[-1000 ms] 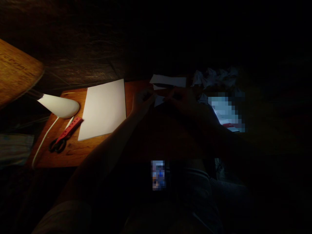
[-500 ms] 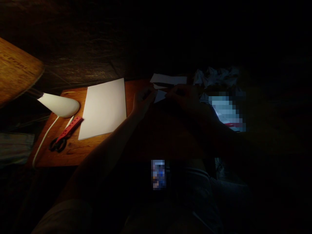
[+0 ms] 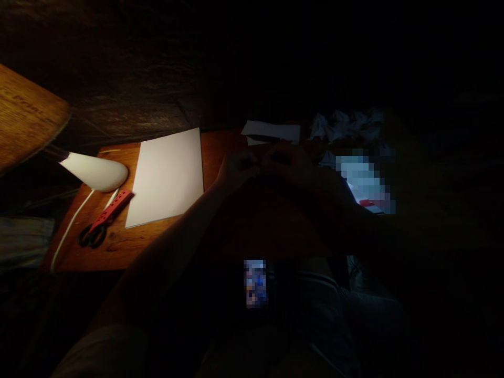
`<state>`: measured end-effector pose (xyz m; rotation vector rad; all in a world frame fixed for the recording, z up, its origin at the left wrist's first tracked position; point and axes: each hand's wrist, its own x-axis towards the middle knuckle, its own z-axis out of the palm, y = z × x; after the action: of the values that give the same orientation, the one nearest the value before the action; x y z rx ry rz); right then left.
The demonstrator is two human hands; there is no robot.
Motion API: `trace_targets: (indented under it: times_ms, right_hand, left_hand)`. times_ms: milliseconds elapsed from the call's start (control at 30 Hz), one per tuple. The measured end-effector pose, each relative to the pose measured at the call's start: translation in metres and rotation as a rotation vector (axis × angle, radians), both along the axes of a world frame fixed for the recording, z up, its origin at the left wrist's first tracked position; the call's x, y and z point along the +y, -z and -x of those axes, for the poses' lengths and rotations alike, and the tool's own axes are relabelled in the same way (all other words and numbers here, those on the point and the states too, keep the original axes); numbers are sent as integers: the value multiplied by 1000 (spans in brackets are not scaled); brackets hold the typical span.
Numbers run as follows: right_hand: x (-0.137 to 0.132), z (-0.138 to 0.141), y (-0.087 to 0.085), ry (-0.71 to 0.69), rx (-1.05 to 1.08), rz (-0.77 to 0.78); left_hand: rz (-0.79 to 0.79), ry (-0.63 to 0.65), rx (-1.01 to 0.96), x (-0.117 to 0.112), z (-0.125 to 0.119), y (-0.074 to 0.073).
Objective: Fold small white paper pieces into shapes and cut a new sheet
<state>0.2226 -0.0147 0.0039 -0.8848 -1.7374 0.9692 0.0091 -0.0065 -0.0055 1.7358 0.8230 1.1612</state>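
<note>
Centre of view: we see the left hand [image 3: 236,168] and the right hand [image 3: 289,163] brought together, fingertips meeting, fingers curled inward. The darkness keeps us from telling whether they grip anything. Just beyond them lie white paper pieces [image 3: 271,131], flat, straight-edged and overlapping, at the far edge of the table [image 3: 118,247]. From left to right across the warm brown wooden table we note a white lamp [image 3: 94,172] with its white cord [image 3: 71,226], scissors [image 3: 104,218] with black handles and a red cover, a large blank white sheet [image 3: 167,176], and, at far right, crumpled paper [image 3: 346,123]. The room around the table is almost black.
</note>
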Motion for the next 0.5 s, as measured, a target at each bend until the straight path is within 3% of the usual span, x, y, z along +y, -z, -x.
trace_targets:
  times_ms: [267, 500]
  right_hand:
    - [2, -3, -3, 141, 59, 3]
    - [2, -4, -4, 195, -11, 47]
  left_hand:
    - [21, -52, 15, -3, -4, -3]
    - [20, -120, 20, -1, -4, 1]
